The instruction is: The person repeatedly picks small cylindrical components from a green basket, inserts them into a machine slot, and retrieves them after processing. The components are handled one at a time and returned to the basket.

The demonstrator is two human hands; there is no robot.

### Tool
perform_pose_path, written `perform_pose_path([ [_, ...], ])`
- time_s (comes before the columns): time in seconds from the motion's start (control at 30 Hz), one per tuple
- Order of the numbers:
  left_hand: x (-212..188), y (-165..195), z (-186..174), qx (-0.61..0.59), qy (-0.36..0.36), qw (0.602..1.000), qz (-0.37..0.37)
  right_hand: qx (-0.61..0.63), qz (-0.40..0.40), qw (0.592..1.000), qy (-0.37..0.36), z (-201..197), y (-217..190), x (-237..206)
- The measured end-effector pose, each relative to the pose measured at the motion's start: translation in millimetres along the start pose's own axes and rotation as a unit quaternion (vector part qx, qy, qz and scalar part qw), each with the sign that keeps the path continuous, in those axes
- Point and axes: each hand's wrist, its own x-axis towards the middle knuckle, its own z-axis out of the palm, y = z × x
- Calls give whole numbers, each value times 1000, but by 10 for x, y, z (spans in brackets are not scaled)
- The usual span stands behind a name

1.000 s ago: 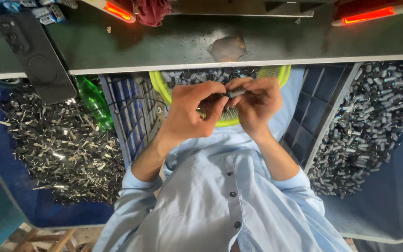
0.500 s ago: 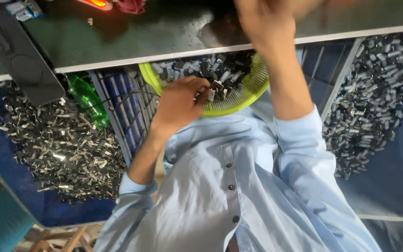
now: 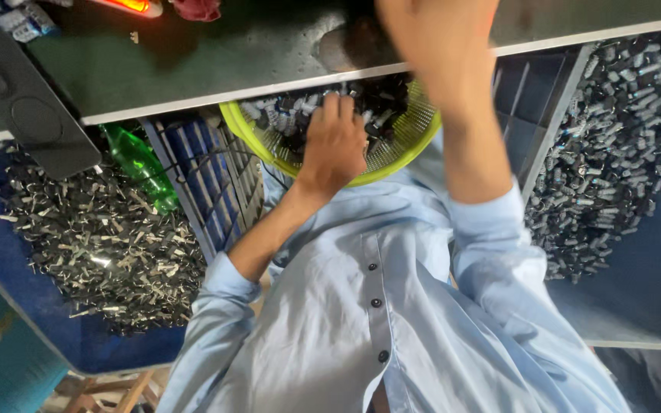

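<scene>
The yellow-green basket (image 3: 403,157) of small dark metal parts (image 3: 380,99) is sitting in your lap, tucked under the table's (image 3: 193,69) near edge. Your left hand (image 3: 334,145) is digging into those parts, fingers curled down among them. Farther out, your right hand (image 3: 437,46) is hovering blurred above the table; I cannot tell how its fingers are set.

Soft, even light is falling from above, keeping the pale shirt (image 3: 361,321) bright and flat. The tabletop (image 3: 193,61) is lying dim and is casting a dark band over the yellow basket (image 3: 415,138) beneath its edge. A red lamp (image 3: 128,6) is glowing overexposed at the top. The raised right hand (image 3: 437,46) is smearing with motion blur, while the left hand (image 3: 336,145) is showing fairly sharp. Straight edges are bending toward the corners.
</scene>
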Motion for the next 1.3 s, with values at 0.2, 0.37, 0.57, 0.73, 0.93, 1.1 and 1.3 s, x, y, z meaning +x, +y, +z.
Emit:
perform_pose_path([
  [0.2, -47, -41, -127, -229, 21, 971, -71, 250, -197, 944, 91, -123, -290, -856],
  [0.37, -31, -21, -409, -341, 34, 932, -115, 322, -69, 944, 18, -22, -244, -1316],
  [0.57, 59, 91, -596, -462, 35, 877, -128, 503, 68, 862, 24, 39, -52, -1497],
  [0.73, 36, 86, -674, -472, 64, 871, -122, 559, 43, 827, 24, 134, -121, -1449],
  [0.93, 61, -8, -950, -610, 152, 770, -111, 835, 317, 450, 15, 195, 1, -1244],
  [1.1, 401, -617, -862, -452, 299, 828, -144, 759, 236, 606, -33, 79, -128, -985],
  [1.3, 310, -947, -549, -412, 209, 870, -171, 419, -125, 881, 181, -190, -411, 98],
])
